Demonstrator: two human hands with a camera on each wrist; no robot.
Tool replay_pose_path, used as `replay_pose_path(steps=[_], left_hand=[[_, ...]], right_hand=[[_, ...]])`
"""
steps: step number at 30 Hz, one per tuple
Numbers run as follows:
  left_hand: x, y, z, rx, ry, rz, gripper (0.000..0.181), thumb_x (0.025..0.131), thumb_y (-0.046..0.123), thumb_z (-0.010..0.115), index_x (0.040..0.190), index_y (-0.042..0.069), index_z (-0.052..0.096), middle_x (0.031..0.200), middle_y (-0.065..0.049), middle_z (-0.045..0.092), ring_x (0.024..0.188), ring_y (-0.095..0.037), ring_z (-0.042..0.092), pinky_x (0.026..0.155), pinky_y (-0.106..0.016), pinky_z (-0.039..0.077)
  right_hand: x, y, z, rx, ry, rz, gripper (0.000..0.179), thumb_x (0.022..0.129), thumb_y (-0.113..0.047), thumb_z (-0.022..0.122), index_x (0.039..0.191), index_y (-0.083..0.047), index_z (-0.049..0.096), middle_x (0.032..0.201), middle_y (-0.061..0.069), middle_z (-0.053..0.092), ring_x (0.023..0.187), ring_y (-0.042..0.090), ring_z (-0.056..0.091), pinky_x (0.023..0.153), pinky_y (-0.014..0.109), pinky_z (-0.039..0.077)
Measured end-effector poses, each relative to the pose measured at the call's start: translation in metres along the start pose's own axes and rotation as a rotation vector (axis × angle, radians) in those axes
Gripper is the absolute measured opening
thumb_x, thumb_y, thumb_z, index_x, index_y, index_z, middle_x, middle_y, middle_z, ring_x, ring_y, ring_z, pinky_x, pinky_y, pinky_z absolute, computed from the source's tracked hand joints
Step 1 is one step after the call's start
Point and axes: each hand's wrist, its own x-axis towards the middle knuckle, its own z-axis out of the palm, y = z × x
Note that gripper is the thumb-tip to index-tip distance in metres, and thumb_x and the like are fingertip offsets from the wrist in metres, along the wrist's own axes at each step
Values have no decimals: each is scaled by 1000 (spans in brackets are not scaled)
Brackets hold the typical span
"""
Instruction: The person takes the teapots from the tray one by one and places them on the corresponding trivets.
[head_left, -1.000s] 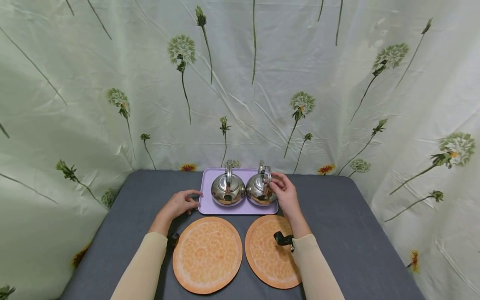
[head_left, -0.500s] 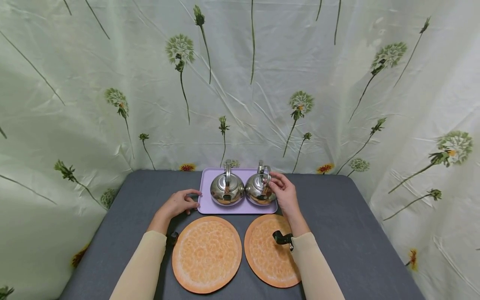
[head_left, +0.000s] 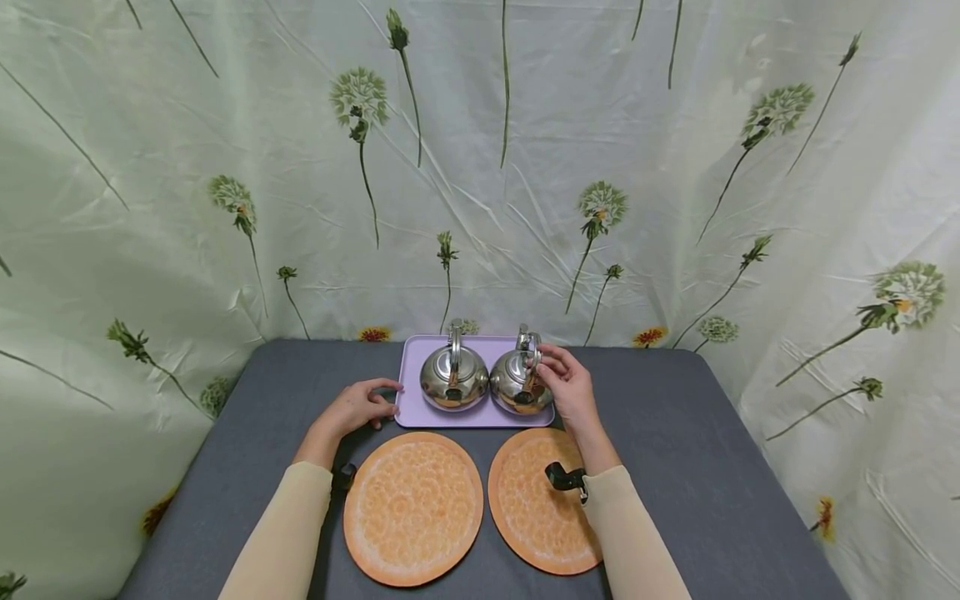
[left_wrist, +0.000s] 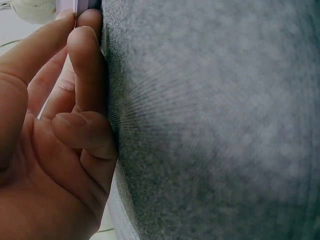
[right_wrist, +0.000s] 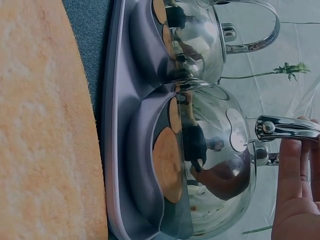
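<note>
Two polished steel kettles stand side by side on a lilac tray (head_left: 411,408) in the head view. My right hand (head_left: 567,385) holds the handle of the right kettle (head_left: 517,387) from its right side; in the right wrist view the fingers (right_wrist: 295,165) bend under the metal handle (right_wrist: 287,127). The left kettle (head_left: 453,383) is untouched, close beside it. At the tray's left edge, my left hand (head_left: 358,407) pinches the rim with thumb and fingertips. The left wrist view shows its other fingers (left_wrist: 82,132) curled above the cloth, with only a bit of tray rim visible.
Two round orange placemats, the left (head_left: 414,508) and the right (head_left: 540,508), lie in front of the tray. My right forearm partly covers the right one. A dark grey cloth (head_left: 675,467) covers the table. Behind hangs a pale curtain (head_left: 480,208) printed with dandelions.
The right kettle has shifted very slightly toward the tray's front, with my right hand staying at its handle. The left hand, the left kettle and the tray keep their places.
</note>
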Motion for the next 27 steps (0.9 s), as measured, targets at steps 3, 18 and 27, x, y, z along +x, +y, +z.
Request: replay_pose_path(steps=[3,18,27], left_hand=[[1,-1,-1,5,2,-3,49,95,19,77,141,12,65,81,-1,75,63,-15,65,68,-30,51],[1,-2,-1,12,4,1,49,96,20,77,142,13,65,80,-1,74,63,-15,66,67,-31,51],[1,-2,0,1,3,-1,48,96,19,77,142,12,65,79,-1,73,62,-16,65,66,-31,51]], right_hand=[[-1,-1,0,3,3,-3,38,101,4,65,139,3,63,115,19,77,96,3,74,83,20,58],[-11,-15,0,22,-5,-36,37,101,3,66,138,2,64,102,-3,77,92,5,73,82,23,60],[-18,-23,0,29,-12,-52,37,101,2,67,137,2,65,110,9,79,97,5,74,83,22,59]])
